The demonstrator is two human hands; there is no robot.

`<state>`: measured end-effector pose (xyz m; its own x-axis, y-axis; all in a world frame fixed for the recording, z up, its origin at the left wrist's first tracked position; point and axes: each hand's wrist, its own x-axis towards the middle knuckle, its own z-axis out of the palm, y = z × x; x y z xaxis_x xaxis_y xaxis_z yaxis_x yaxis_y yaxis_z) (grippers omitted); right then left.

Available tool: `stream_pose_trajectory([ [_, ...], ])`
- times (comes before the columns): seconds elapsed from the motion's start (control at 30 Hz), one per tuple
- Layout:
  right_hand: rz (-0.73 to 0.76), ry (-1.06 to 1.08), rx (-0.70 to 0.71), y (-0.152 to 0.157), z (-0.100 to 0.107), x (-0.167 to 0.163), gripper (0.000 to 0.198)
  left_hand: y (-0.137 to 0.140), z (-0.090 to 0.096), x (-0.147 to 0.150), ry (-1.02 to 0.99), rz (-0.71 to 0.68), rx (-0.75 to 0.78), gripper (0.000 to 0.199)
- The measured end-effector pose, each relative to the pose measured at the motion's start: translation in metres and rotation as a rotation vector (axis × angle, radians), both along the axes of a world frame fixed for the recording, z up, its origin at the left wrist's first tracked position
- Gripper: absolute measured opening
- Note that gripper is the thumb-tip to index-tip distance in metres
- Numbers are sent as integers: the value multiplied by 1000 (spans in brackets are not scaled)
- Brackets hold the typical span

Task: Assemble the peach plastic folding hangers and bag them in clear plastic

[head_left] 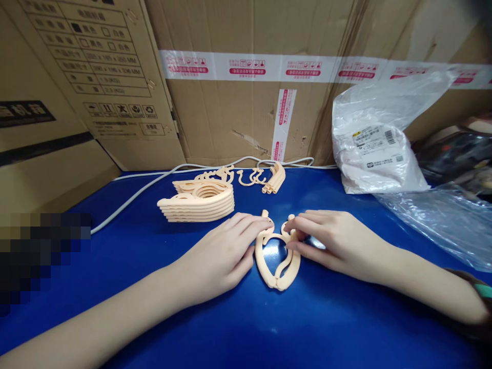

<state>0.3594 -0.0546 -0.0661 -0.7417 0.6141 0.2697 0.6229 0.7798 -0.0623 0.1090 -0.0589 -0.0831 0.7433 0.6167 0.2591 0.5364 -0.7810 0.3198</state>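
Note:
A beige plastic folding hanger [263,260] lies on the blue table, its two arms folded together into a heart-like loop. My left hand [230,246] has its fingers closed on the upper left arm, with the thumb beside the outer edge. On the other side my right hand [330,238] grips the upper right arm between thumb and fingers. Beyond my left hand stands a stack of several matching folded hangers [200,205]. Loose beige hooks [246,178] lie behind it, beside a small pile of curved beige pieces [274,178].
Cardboard boxes [230,118] wall off the back and left of the blue table [265,333]. A white cable [142,197] runs along the rear. At the right sit a white plastic bag [378,148] with a label and a clear plastic sheet [449,220].

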Motion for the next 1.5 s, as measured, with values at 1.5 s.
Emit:
stream_pose_trajectory([
  [1.5,117,64,70,9,6,11,22,-8,11,0,53,60,-108,73],
])
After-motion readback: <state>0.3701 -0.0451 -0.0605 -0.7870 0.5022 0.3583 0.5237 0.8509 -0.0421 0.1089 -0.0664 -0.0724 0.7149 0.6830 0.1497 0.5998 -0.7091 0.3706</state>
